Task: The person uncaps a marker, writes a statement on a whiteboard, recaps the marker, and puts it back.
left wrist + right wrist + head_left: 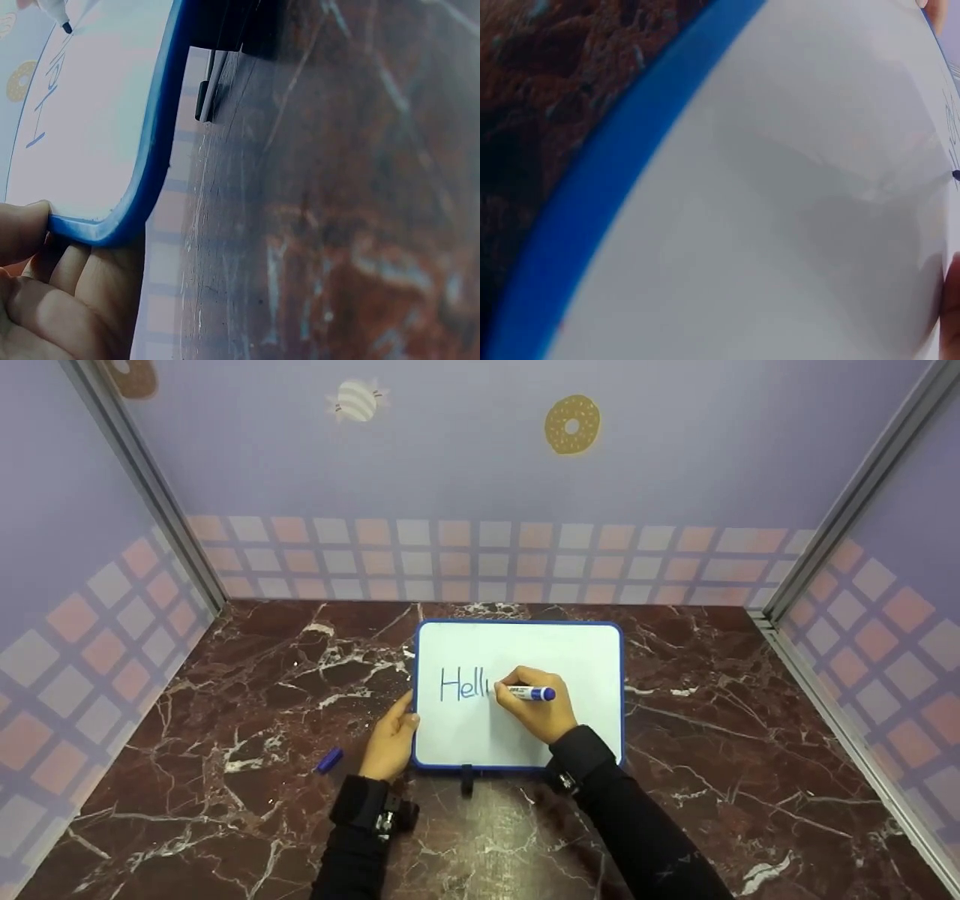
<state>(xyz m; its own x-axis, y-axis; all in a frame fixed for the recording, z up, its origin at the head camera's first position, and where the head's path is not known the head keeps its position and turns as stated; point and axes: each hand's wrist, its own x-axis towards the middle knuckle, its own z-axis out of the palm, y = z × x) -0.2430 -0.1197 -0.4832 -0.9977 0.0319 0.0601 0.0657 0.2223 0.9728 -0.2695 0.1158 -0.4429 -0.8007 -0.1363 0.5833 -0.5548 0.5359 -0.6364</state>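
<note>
A whiteboard (555, 649) with a blue frame is in the middle of the head view. Blue handwriting (463, 685) on it reads "Hell", followed by a short stroke beside my fingers. My right hand (541, 709) pinches a white marker with a blue end (534, 693). In the left wrist view the dark tip of the marker (67, 28) is at the writing. My left hand (394, 739) grips the board's left edge, thumb on the front and fingers behind, as the left wrist view shows. Only slivers of fingers (951, 315) appear in the right wrist view.
A blue marker cap (329, 760) lies on the dark red marbled table (247, 705), left of my left hand. A black support piece (467, 780) sticks out below the board's bottom edge. Purple panels with a checked band (495, 562) enclose the table at the back and sides.
</note>
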